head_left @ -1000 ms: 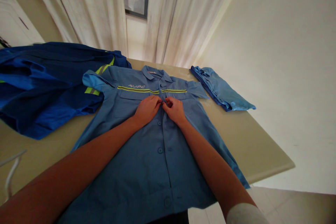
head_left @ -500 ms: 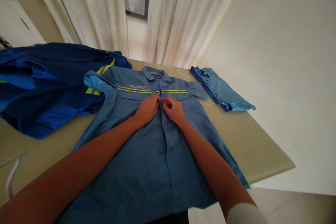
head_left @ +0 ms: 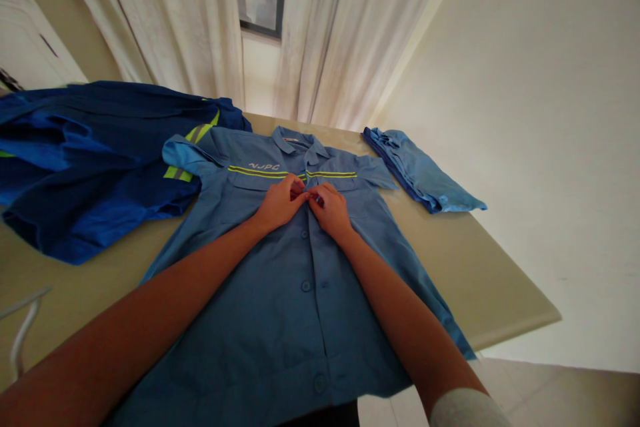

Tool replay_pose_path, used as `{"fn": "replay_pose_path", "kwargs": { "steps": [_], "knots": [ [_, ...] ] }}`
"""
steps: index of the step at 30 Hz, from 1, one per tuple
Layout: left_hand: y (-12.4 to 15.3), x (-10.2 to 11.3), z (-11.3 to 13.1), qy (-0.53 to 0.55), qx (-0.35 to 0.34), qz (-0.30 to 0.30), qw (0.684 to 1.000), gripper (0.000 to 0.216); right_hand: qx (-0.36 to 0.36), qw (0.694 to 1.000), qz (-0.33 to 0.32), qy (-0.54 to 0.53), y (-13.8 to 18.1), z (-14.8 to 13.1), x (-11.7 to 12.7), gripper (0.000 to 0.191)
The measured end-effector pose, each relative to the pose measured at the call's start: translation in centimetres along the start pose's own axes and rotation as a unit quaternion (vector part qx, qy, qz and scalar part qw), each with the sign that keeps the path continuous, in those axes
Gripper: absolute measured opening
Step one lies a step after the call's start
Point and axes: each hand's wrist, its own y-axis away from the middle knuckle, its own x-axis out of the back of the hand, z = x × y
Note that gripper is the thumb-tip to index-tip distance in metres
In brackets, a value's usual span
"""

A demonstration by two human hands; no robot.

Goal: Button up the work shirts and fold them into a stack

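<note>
A blue short-sleeved work shirt lies front up, collar away from me, with yellow-lined stripes and lettering across the chest. Its front edges lie side by side, unfastened lower down, where several buttons show along the left edge and buttonholes along the right one. Just below the stripes, my left hand pinches the left side of the shirt front. Touching it, my right hand pinches the right edge of the front. The fingertips of both hands meet at the opening and hide the button there.
A beige table bears the shirt. Dark blue clothes with reflective yellow bands are heaped at the left. Folded lighter blue clothes lie at the back right. A white hanger-like piece shows at the lower left, with curtains behind.
My left thumb has moved right to meet my right fingertips, and the left fingers have lifted slightly and curled. The right edge of the front has turned so its buttonholes show.
</note>
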Motion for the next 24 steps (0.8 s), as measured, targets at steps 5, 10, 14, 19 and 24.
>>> {"fn": "replay_pose_path", "kwargs": {
  "steps": [5,10,14,19,24],
  "knots": [
    [-0.6,0.1,-0.7,0.020,0.005,-0.017,1.000,0.019,0.000,1.000,0.005,-0.001,0.0,-0.1,-0.1,0.005],
    [-0.8,0.0,-0.9,0.006,-0.006,-0.021,1.000,0.018,-0.005,1.000,0.002,0.004,0.1,-0.5,0.2,0.005],
    [-0.3,-0.2,-0.1,-0.085,-0.039,-0.045,0.995,0.021,-0.012,0.998,0.018,-0.065,-0.1,0.0,0.2,0.004],
    [0.6,0.2,1.0,-0.256,-0.131,-0.060,0.956,0.026,-0.127,0.973,-0.005,-0.192,-0.5,1.3,-0.4,0.015],
    [1.1,0.5,1.5,-0.354,-0.155,-0.063,0.920,0.027,-0.140,0.960,-0.018,-0.241,-0.6,1.7,-0.6,0.026]
  ]
}}
